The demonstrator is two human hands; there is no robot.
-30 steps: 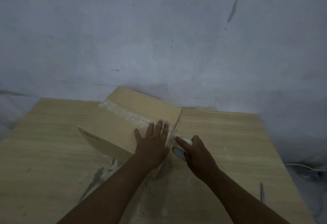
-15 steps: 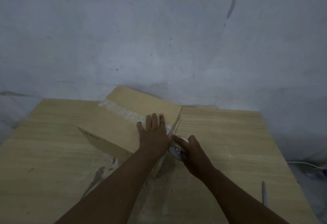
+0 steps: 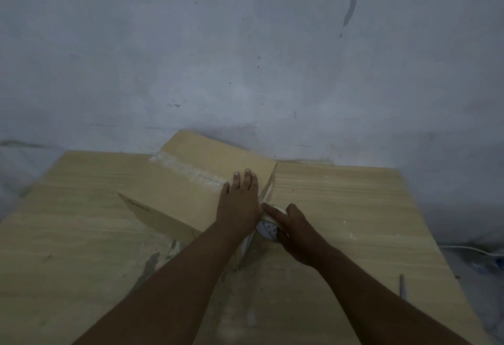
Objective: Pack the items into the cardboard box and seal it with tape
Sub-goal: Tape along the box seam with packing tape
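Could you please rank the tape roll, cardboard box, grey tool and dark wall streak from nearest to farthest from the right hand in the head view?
1. tape roll, held in the right hand.
2. cardboard box, just left.
3. grey tool, lying far right.
4. dark wall streak, high up.

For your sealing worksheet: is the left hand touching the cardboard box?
Touching. The head view shows the left hand lying flat on the cardboard box top, fingers straight.
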